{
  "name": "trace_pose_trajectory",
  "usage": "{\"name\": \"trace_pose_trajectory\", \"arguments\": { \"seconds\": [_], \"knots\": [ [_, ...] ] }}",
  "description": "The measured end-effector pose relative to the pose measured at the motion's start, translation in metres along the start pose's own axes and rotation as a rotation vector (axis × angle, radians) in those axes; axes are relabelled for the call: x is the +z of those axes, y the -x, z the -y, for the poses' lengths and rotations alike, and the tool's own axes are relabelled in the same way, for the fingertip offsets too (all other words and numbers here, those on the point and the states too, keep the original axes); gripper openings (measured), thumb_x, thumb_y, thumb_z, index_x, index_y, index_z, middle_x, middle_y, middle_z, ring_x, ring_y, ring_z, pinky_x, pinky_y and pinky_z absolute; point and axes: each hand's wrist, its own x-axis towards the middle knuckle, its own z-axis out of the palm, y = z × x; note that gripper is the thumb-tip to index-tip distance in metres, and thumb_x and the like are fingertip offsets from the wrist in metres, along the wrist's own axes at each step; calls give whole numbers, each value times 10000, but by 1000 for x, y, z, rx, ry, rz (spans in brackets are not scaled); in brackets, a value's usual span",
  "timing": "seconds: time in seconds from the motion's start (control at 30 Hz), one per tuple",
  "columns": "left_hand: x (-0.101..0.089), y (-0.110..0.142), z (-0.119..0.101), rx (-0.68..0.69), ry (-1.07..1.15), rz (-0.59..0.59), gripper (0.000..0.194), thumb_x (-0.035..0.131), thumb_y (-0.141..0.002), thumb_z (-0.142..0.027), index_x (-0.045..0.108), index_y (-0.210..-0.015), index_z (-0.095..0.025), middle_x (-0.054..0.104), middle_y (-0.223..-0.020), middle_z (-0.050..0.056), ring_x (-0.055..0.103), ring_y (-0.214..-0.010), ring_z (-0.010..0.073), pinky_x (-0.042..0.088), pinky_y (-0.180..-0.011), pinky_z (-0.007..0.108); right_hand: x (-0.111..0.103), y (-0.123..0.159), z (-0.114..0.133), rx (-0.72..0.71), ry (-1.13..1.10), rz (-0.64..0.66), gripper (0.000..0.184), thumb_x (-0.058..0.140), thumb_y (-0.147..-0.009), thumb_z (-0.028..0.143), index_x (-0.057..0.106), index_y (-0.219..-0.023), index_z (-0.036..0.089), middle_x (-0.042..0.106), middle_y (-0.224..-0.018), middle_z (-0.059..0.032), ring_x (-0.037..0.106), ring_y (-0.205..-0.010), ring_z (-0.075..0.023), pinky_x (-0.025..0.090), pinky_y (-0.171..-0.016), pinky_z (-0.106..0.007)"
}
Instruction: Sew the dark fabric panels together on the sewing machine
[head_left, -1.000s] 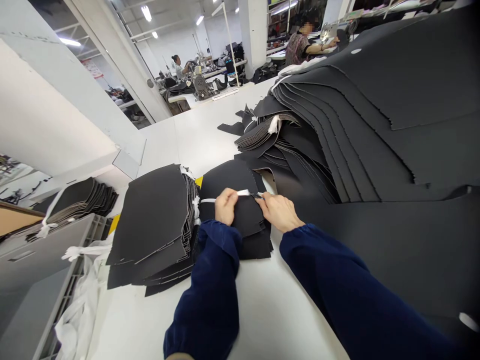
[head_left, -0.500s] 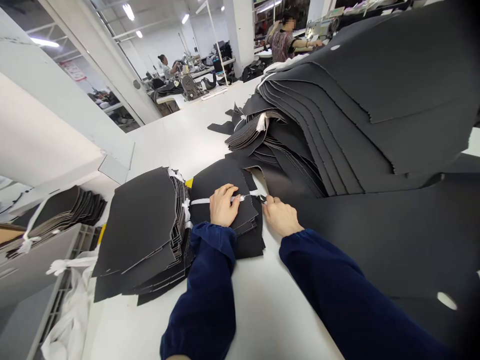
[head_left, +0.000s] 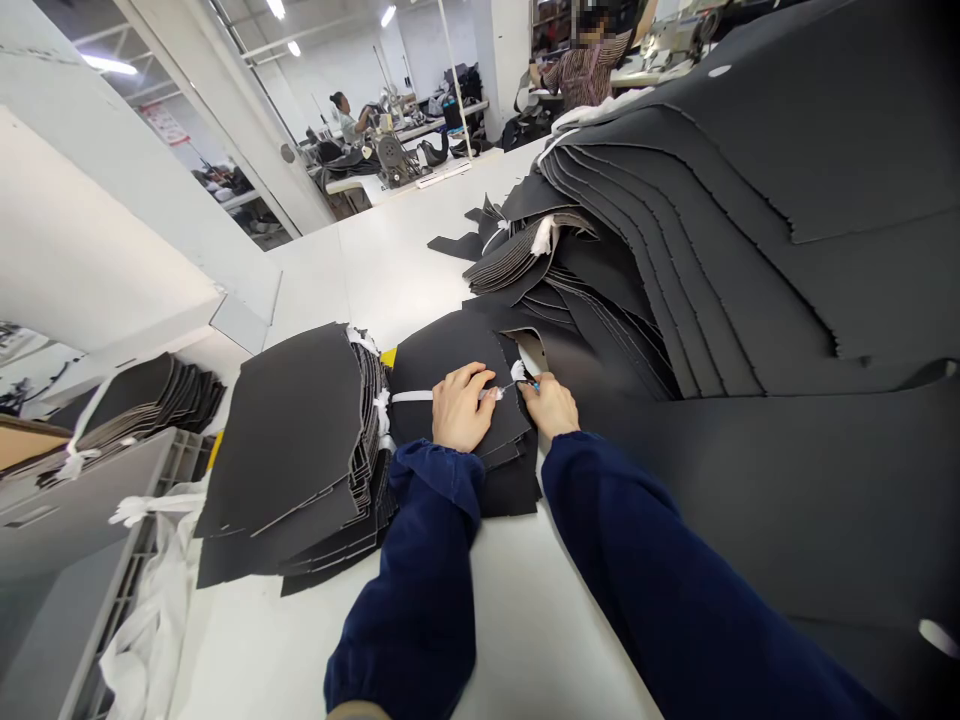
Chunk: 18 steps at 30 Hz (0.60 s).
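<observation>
The left hand (head_left: 459,410) had let go its pinch on the white strip (head_left: 412,397) and spread over the black bundle (head_left: 442,345). A white scrap (head_left: 518,371) had bunched up near the right hand (head_left: 553,405). Beyond, a striped-shirted co-worker (head_left: 589,75) had raised an arm.

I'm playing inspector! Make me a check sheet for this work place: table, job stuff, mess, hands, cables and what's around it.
Surface: white table, partly covered by black pieces.
Job's things: small black stack with a white strip across it; small tool, mostly hidden.
Clutter: bigger tied stack at left, large black sheets at right, white ribbons at lower left.
Hands: left hand lies over the strip; right hand grips the tool.
Cables: nothing seen for certain.
Surroundings: other people and a sewing machine behind.
</observation>
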Motion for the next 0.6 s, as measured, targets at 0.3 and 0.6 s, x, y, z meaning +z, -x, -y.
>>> {"name": "trace_pose_trajectory", "arguments": {
  "seconds": [0.3, 0.6],
  "knots": [
    [5, 0, 5, -19, 35, -38, 215, 520, -889, -290, 605, -1084, -267, 551, -1240, 25, 469, -1139, 222, 363, -941, 375, -1, 8, -25, -5, -154, -29, 307, 349, -923, 335, 594, -1019, 177, 670, -940, -71, 615, -896, -186, 414, -718, -239],
    [-30, 12, 0, -200, -173, -199, 443, 518, -735, -92, 579, -1141, -259, 379, -1380, 88, 311, -1278, 327, 254, -985, 530, -111, 167, -160, 10, 245, -401, 448, 300, -908, 513, 465, -1241, 263, 571, -1176, -109, 584, -852, -234, 378, -667, -354]
  ]
}}
